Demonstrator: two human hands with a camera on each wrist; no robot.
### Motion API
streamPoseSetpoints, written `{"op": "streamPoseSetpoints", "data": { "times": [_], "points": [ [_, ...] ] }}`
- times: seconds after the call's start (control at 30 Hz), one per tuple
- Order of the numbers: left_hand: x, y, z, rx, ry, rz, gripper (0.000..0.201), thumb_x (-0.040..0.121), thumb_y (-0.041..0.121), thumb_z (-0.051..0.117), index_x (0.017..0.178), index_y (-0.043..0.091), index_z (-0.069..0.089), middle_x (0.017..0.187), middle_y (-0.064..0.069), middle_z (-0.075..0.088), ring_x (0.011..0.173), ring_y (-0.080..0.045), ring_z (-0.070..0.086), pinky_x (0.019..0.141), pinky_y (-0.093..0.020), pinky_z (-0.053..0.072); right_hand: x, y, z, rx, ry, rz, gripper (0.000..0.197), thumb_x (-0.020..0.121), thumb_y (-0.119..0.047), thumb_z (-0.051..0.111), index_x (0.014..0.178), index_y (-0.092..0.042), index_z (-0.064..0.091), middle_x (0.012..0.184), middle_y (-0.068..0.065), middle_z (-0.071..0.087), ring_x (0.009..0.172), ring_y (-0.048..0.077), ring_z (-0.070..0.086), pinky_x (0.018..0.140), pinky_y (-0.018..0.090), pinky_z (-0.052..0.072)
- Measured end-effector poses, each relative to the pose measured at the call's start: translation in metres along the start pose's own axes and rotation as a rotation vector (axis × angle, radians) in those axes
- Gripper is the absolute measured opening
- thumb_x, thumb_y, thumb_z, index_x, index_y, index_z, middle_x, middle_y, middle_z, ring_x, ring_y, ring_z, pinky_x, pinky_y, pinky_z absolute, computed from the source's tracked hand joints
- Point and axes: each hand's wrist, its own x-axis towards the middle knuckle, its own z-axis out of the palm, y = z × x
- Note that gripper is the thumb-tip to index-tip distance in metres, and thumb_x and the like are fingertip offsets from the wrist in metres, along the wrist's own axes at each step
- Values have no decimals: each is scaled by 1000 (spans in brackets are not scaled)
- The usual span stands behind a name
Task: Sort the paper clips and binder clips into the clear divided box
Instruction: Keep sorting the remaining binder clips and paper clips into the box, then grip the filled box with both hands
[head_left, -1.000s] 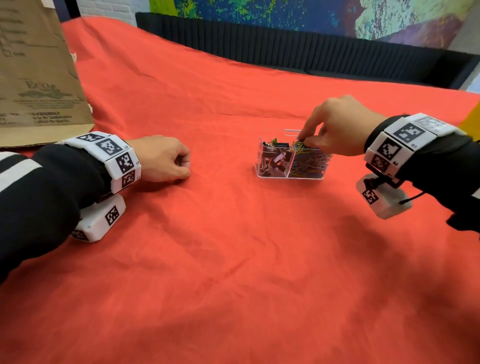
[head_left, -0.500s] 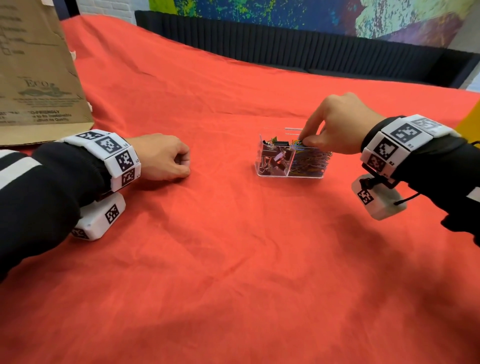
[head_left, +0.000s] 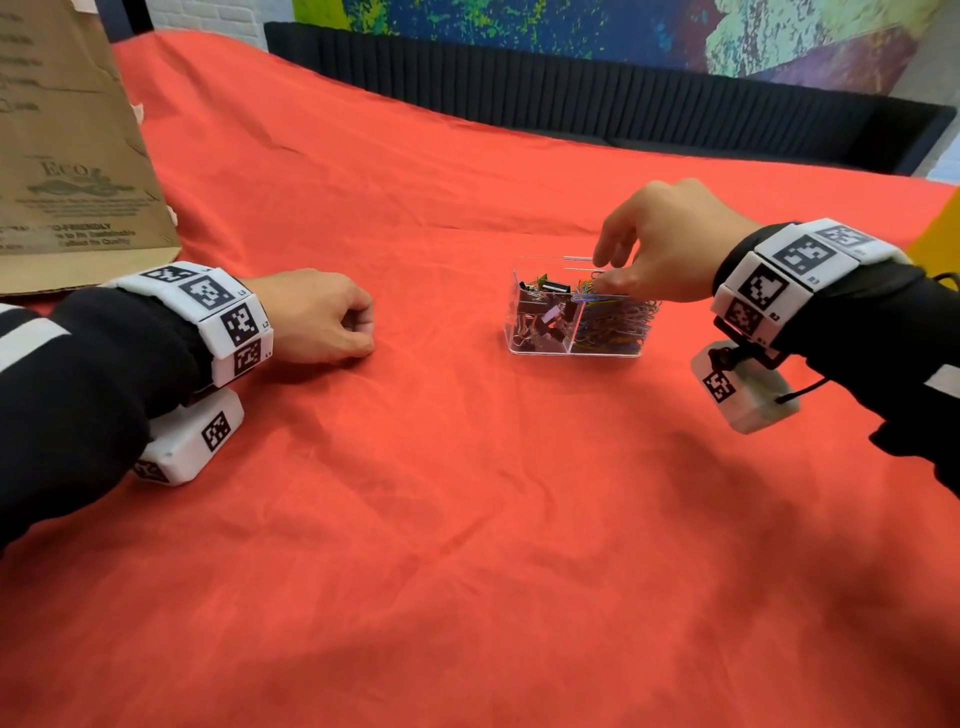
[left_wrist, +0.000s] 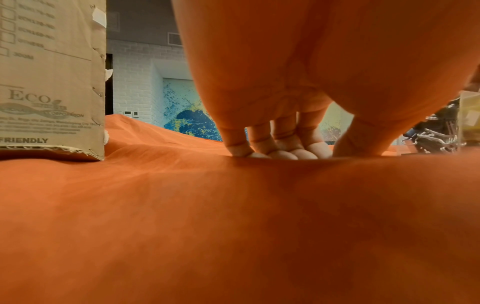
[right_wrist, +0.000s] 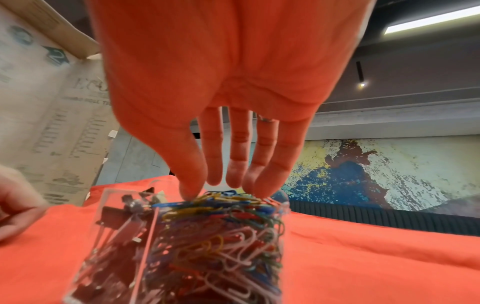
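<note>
The clear divided box (head_left: 571, 351) stands on the red cloth (head_left: 467, 519), right of centre. Black binder clips (head_left: 540, 317) fill its left compartment and coloured paper clips (head_left: 618, 325) are heaped in the right one. My right hand (head_left: 605, 273) hovers over the right compartment with its fingers stretched out. In the right wrist view the right hand (right_wrist: 223, 189) touches the top of the paper clips (right_wrist: 221, 236) with its thumb and fingertips and grips nothing. My left hand (head_left: 358, 327) rests on the cloth far to the left as a fist. The left wrist view shows the left hand (left_wrist: 280, 152) empty.
A brown cardboard box (head_left: 67, 156) stands at the far left behind my left arm. A black ribbed bench (head_left: 571, 93) runs along the cloth's far edge. Something yellow (head_left: 940, 234) shows at the right edge.
My right hand's fingers have spread out of a pinch above the paper clips. The left hand and the box have stayed where they were.
</note>
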Motion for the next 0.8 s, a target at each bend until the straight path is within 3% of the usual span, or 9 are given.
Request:
{"op": "streamPoseSetpoints", "data": {
  "times": [0.37,0.47,0.63,0.8],
  "points": [
    [-1,1,-2,-4,-7,-13,12,84,32,61,80,22,65,72,9,68,68,-6,60,68,-23,42,3,5,-4,7,41,-13,17,71,-31,80,87,-25,76,80,-5,72,79,19,68,79,35,56],
    [0,1,-1,-3,-10,-10,11,84,32,62,80,21,65,73,9,68,69,-7,60,69,-23,42,4,1,-7,-2,29,-27,10,73,-22,76,82,-27,76,77,-6,72,79,19,69,80,35,56],
    [0,-1,-1,1,-14,-11,12,84,33,62,80,22,65,73,9,68,70,-7,60,68,-24,41,-1,5,-11,-59,-9,-11,30,77,-3,63,87,-27,79,63,-19,58,77,20,64,76,26,48],
    [1,-1,1,5,-11,-2,12,84,33,61,80,21,64,73,9,68,70,-8,60,68,-24,41,-5,16,-17,-34,14,13,33,75,-1,65,89,-27,78,67,-22,59,81,18,65,82,27,50]
  ]
}}
